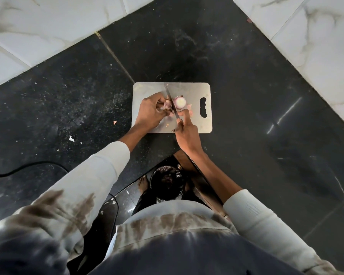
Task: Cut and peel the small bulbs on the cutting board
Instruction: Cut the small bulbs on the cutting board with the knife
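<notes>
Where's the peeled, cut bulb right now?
In the head view, the pale cut bulb sits mid-board on the grey cutting board, just right of the knife blade, left of the board's handle slot.

The cutting board [187, 90] is pale grey on a black, white-flecked countertop [246, 76]. The wall tiles [48, 26] are white with faint grey veining. The cut bulb [179, 101] shows a whitish face ringed pink-purple; the scraps of peel [189, 106] look pale pink. The sleeves [99, 175] are off-white, blotched brown nearer the shoulders.
</notes>
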`<state>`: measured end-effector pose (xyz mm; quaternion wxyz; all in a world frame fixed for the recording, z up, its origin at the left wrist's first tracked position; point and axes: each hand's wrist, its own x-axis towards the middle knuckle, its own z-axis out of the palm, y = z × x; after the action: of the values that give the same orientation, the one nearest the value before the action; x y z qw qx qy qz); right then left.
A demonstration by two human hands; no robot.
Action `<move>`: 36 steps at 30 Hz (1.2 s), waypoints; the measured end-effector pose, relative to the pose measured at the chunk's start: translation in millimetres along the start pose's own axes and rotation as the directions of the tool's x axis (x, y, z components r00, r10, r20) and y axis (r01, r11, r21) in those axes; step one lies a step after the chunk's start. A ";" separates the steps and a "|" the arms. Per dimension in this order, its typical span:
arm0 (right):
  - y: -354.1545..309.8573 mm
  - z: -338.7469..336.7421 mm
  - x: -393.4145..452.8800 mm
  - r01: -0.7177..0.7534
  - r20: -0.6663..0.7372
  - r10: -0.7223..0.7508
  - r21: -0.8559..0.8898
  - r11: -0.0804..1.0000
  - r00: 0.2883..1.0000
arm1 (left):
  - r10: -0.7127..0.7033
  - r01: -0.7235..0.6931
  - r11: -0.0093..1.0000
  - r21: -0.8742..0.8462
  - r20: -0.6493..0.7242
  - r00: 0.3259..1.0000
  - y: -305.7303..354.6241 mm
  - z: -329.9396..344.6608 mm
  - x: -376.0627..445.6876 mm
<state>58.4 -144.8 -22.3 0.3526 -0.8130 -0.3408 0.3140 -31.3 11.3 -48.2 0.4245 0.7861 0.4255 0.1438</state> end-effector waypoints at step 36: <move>41.3 -32.5 13.8 -0.025 -0.259 0.012 -0.049 0.998 0.966 | 0.007 -0.011 0.996 0.087 0.040 0.999 9.8 -7.5 -11.8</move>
<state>104.4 -167.2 -40.5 0.3697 -0.8592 -0.2922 0.1993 -37.3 3.3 -34.3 0.3975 0.8085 0.4195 0.1115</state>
